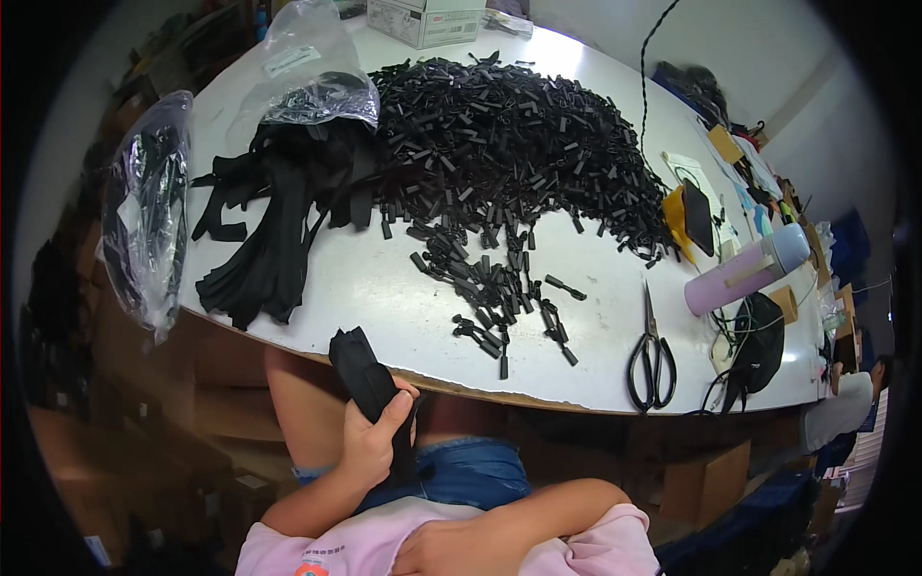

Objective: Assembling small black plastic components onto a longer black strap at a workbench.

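My left hand (373,444) is closed round a bundle of black fabric strips (363,370), just off the near edge of the white table (375,278). The bundle's upper end sticks up past my thumb, and its lower part hangs over my lap. My right hand (447,549) lies against the pink shirt at my chest; its fingers are mostly hidden by cloth folds and the lower edge. Beyond my left hand more black strips (264,235) spill out of a clear plastic bag (312,72). A large heap of small black cord pulls (499,134) covers the table's middle, with several scattered nearer me.
Black-handled scissors (652,360) lie near the front edge, right of the pulls. A lilac bottle (735,278), a phone (698,219) on a yellow stand and a black pouch (757,344) are further right. Another filled plastic bag (149,216) hangs over the left edge. A carton (425,21) stands behind.
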